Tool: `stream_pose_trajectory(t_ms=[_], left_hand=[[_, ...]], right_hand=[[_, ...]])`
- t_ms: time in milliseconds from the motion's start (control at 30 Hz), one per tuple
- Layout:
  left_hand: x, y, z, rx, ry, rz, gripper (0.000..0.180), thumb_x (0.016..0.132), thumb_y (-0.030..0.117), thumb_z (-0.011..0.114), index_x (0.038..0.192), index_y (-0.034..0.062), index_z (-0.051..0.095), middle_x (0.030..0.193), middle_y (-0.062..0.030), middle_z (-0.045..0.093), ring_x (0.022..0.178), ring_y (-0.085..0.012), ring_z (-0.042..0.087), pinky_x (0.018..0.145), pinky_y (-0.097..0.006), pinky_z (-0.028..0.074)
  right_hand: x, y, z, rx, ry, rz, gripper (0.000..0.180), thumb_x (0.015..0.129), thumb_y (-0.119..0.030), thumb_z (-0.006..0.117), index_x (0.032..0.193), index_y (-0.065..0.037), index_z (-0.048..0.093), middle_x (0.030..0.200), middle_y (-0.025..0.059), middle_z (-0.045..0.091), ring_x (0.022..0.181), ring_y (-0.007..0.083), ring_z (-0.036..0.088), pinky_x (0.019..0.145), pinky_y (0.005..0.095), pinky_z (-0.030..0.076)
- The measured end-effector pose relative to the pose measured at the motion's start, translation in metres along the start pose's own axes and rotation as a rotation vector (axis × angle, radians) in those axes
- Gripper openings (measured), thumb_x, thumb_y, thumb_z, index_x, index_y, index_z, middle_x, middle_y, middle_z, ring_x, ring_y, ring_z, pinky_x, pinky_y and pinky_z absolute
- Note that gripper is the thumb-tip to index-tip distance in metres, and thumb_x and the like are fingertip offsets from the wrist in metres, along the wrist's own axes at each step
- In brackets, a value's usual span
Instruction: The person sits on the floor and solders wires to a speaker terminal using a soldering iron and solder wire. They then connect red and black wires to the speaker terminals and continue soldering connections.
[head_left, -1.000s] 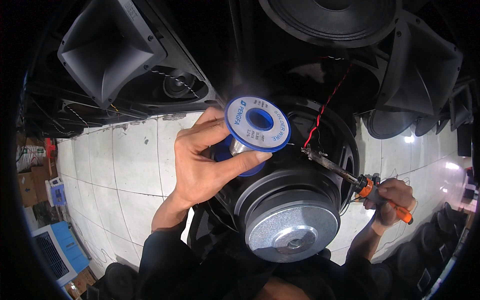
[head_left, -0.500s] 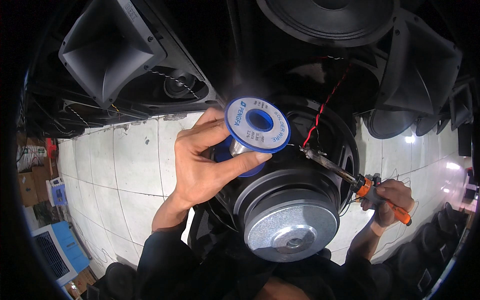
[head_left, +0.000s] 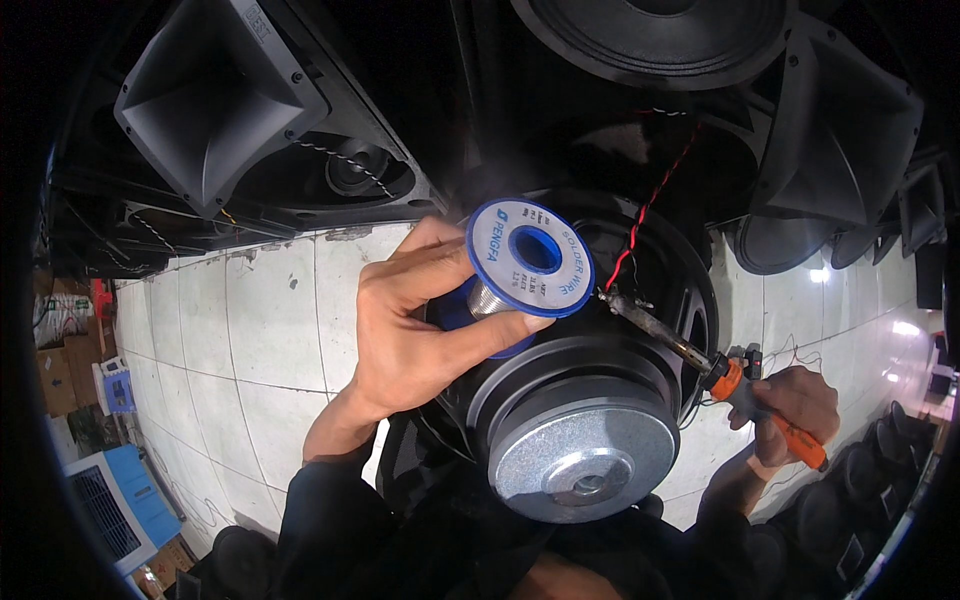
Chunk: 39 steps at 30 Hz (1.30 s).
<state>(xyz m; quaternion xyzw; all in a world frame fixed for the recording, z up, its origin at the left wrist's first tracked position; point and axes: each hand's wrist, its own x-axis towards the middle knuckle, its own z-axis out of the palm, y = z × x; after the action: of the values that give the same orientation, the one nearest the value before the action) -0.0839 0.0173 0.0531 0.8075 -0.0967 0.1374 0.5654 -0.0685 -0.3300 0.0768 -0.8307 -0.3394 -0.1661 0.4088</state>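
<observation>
My left hand (head_left: 415, 330) is closed around a blue-flanged spool of solder wire (head_left: 488, 302), held above the left side of a speaker driver. My right hand (head_left: 795, 410) grips a soldering iron (head_left: 732, 383) by its orange and grey handle. The iron's tip meets the terminal area on the driver's frame, beside the end of a twisted red and black wire (head_left: 632, 240). A thin strand of solder between spool and tip is hard to make out. The speaker driver (head_left: 560, 455) lies magnet up in front of me, its silver back plate facing me.
Black speaker cabinets with a horn (head_left: 215, 105) at the far left and another horn (head_left: 845, 130) at the far right stand ahead. Several loose drivers (head_left: 870, 480) lie at the right. A blue and white box (head_left: 120, 505) stands at the left on the tiled floor (head_left: 220, 380).
My left hand has moved slightly right with the spool, bringing it closer to the iron's tip. My right hand has shifted a little right on the iron, whose tip stays at the terminal.
</observation>
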Motion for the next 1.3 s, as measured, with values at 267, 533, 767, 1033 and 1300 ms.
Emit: stream_pose_trajectory(t_ms=[267, 533, 767, 1033, 1300], left_hand=[[-0.002, 0.001, -0.001, -0.014, 0.004, -0.023, 0.036, 0.069, 0.016, 0.086, 0.1, 0.0016, 0.074, 0.098, -0.0115, 0.073, 0.093, -0.0186, 0.064, 0.085, -0.035, 0.051], [-0.001, 0.003, -0.001, -0.009, -0.003, -0.046, 0.035, 0.067, 0.018, 0.088, 0.096, 0.0039, 0.075, 0.099, -0.0117, 0.072, 0.096, -0.024, 0.068, 0.094, -0.042, 0.05], [-0.001, 0.003, 0.0, 0.0, 0.001, -0.009, 0.036, 0.069, 0.016, 0.086, 0.101, 0.0027, 0.074, 0.097, -0.0102, 0.073, 0.093, -0.0178, 0.064, 0.085, -0.035, 0.049], [-0.002, 0.0, -0.001, -0.05, 0.003, -0.036, 0.036, 0.068, 0.016, 0.087, 0.099, 0.0027, 0.075, 0.097, -0.011, 0.073, 0.093, -0.0199, 0.065, 0.086, -0.036, 0.05], [-0.002, 0.002, 0.0, -0.04, 0.011, -0.055, 0.034, 0.067, 0.017, 0.088, 0.096, 0.004, 0.075, 0.098, -0.0114, 0.073, 0.097, -0.0233, 0.068, 0.093, -0.041, 0.05]], right_hand=[[0.003, -0.012, -0.001, -0.013, -0.054, -0.063, 0.023, 0.077, -0.027, 0.068, 0.084, -0.006, 0.071, 0.059, 0.0041, 0.062, 0.05, 0.0185, 0.062, 0.054, 0.0291, 0.051], [-0.003, -0.016, -0.004, 0.002, -0.073, -0.086, 0.025, 0.075, -0.023, 0.068, 0.088, -0.002, 0.07, 0.056, 0.0059, 0.061, 0.049, 0.0202, 0.062, 0.053, 0.0292, 0.05], [-0.003, -0.024, 0.001, -0.019, -0.081, -0.038, 0.026, 0.077, -0.023, 0.068, 0.092, -0.001, 0.07, 0.061, 0.0059, 0.067, 0.053, 0.0199, 0.067, 0.055, 0.0281, 0.052], [-0.008, -0.028, 0.002, -0.032, -0.054, -0.024, 0.025, 0.079, -0.021, 0.067, 0.093, -0.001, 0.07, 0.062, 0.0064, 0.068, 0.055, 0.0192, 0.068, 0.056, 0.0273, 0.052], [-0.006, -0.029, 0.003, -0.08, -0.048, -0.073, 0.027, 0.078, -0.024, 0.067, 0.093, -0.002, 0.071, 0.06, 0.0069, 0.065, 0.051, 0.0189, 0.065, 0.055, 0.0272, 0.052]])
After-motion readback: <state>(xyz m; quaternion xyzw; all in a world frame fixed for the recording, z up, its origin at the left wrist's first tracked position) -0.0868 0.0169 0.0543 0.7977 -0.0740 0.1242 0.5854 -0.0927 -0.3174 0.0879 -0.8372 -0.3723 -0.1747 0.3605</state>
